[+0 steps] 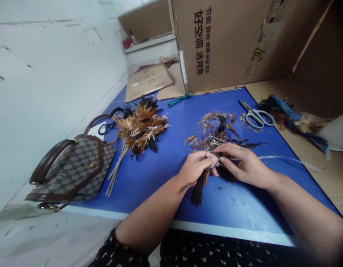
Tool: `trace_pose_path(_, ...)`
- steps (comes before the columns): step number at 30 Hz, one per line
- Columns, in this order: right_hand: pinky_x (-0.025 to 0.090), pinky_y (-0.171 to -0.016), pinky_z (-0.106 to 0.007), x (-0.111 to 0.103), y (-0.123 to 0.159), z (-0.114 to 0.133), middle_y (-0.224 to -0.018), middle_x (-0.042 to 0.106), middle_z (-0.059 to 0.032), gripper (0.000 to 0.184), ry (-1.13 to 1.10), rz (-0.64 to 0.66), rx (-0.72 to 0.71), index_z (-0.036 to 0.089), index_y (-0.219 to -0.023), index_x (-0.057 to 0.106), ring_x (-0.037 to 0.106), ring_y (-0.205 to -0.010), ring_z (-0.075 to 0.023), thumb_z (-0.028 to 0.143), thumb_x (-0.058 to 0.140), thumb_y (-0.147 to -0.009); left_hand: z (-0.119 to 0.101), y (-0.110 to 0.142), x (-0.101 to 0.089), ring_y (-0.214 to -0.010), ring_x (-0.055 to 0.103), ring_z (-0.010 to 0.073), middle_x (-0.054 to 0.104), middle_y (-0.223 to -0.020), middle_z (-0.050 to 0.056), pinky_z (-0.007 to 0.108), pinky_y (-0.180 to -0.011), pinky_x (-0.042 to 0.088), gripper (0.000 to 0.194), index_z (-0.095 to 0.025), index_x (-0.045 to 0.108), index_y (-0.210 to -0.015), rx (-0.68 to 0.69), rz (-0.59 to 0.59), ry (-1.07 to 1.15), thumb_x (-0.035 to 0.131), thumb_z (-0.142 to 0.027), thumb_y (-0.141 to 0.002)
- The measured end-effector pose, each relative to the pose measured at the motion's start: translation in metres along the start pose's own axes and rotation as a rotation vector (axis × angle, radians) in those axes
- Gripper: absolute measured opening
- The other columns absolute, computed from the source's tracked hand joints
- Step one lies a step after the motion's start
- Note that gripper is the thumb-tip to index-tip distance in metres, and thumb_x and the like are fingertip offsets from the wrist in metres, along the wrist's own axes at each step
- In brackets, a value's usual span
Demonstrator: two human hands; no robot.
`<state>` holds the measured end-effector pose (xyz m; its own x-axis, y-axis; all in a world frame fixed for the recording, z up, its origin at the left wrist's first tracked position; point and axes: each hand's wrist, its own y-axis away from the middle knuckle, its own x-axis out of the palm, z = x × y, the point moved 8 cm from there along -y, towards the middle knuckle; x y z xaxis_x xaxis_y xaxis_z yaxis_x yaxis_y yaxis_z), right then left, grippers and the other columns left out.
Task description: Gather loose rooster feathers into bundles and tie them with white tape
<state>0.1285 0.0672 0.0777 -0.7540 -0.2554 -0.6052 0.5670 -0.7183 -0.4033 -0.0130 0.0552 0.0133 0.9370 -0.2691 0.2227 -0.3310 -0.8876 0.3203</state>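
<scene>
My left hand [198, 167] is closed in a pinch around a small bunch of dark feathers [198, 190], whose black ends hang below the fingers. Close beside it, the fingertips of my right hand [242, 163] press together at the quill ends of the same bunch; a pale thin strand shows at them. Just beyond both hands lies a loose pile of brown and black feathers [213, 139] with bits of fluff. Grey-handled scissors [256, 115] rest to the right of that pile. What exactly sits between the fingertips is partly hidden.
Feather bundles on sticks [143, 128] lie at the left beside a patterned handbag [77, 167]. A large cardboard box [227, 44] stands at the back, with flat cardboard [149, 79] to its left. More feathers [288, 111] and a clear ribbon [288, 158] are at the right.
</scene>
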Motion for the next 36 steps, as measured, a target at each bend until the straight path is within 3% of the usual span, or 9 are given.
trace_pose_path(5, 0.06, -0.085, -0.034, 0.008, 0.0, -0.01, -0.105, 0.078, -0.0076, 0.019, -0.076, 0.027, 0.125, 0.022, -0.116, 0.072, 0.074, -0.094, -0.0217, 0.029, 0.06, -0.102, -0.001, 0.001, 0.003, -0.039, 0.058, 0.0111, 0.075, -0.071, 0.007, 0.021, -0.036, 0.044, 0.039, -0.013, 0.066, -0.095, 0.026, 0.025, 0.038, 0.08, -0.048, -0.084)
trace_pose_path(10, 0.057, -0.075, -0.032, 0.006, 0.001, -0.014, -0.096, 0.077, -0.006, 0.018, -0.057, -0.005, 0.182, 0.021, -0.108, 0.073, 0.071, -0.083, -0.02, 0.033, 0.063, -0.101, -0.004, 0.001, -0.003, -0.032, 0.05, 0.007, 0.074, -0.067, 0.004, 0.019, -0.035, 0.04, 0.033, -0.014, 0.067, -0.096, 0.147, -0.107, -0.082, 0.075, -0.045, -0.09)
trace_pose_path(15, 0.054, -0.07, -0.03, 0.007, 0.0, -0.017, -0.086, 0.074, -0.0043, 0.023, -0.076, -0.031, 0.231, 0.02, -0.098, 0.072, 0.066, -0.074, -0.0175, 0.04, 0.061, -0.102, -0.004, 0.003, -0.011, -0.038, 0.056, 0.008, 0.071, -0.064, 0.001, 0.017, -0.036, 0.039, 0.032, -0.015, 0.075, -0.109, 0.268, -0.278, -0.186, 0.071, -0.042, -0.093)
trace_pose_path(19, 0.05, -0.06, -0.028, 0.009, 0.0, -0.022, -0.072, 0.068, -0.0015, 0.03, -0.144, -0.031, 0.312, 0.019, -0.095, 0.072, 0.059, -0.064, -0.0154, 0.047, 0.062, -0.1, -0.006, 0.005, -0.012, -0.046, 0.063, 0.0101, 0.073, -0.07, 0.004, 0.018, -0.037, 0.041, 0.031, -0.017, 0.08, -0.11, 0.33, -0.303, -0.239, 0.07, -0.041, -0.094)
trace_pose_path(25, 0.06, -0.081, -0.035, 0.008, 0.001, -0.033, -0.102, 0.079, -0.0075, 0.033, -0.262, -0.025, 0.331, 0.022, -0.106, 0.08, 0.073, -0.089, -0.0221, 0.052, 0.071, -0.095, -0.013, 0.008, -0.011, -0.05, 0.065, 0.0106, 0.075, -0.075, 0.006, 0.018, -0.038, 0.044, 0.03, -0.016, 0.083, -0.108, 0.377, -0.293, -0.232, 0.072, -0.04, -0.094)
trace_pose_path(30, 0.061, -0.085, -0.036, 0.007, -0.001, -0.033, -0.102, 0.077, -0.0077, 0.029, -0.259, -0.06, 0.275, 0.023, -0.094, 0.08, 0.073, -0.091, -0.0221, 0.051, 0.072, -0.094, -0.01, 0.006, -0.011, -0.05, 0.066, 0.0109, 0.077, -0.084, 0.009, 0.019, -0.036, 0.045, 0.034, -0.014, 0.083, -0.11, 0.373, -0.279, -0.189, 0.074, -0.042, -0.092)
trace_pose_path(36, 0.06, -0.083, -0.041, 0.0, -0.003, -0.014, -0.101, 0.072, -0.0097, 0.013, -0.112, -0.237, 0.091, 0.023, -0.088, 0.076, 0.07, -0.094, -0.0244, 0.034, 0.073, -0.094, -0.006, 0.003, -0.01, -0.042, 0.058, 0.0093, 0.073, -0.068, 0.004, 0.02, -0.035, 0.044, 0.033, -0.015, 0.083, -0.113, 0.294, -0.263, -0.152, 0.074, -0.038, -0.092)
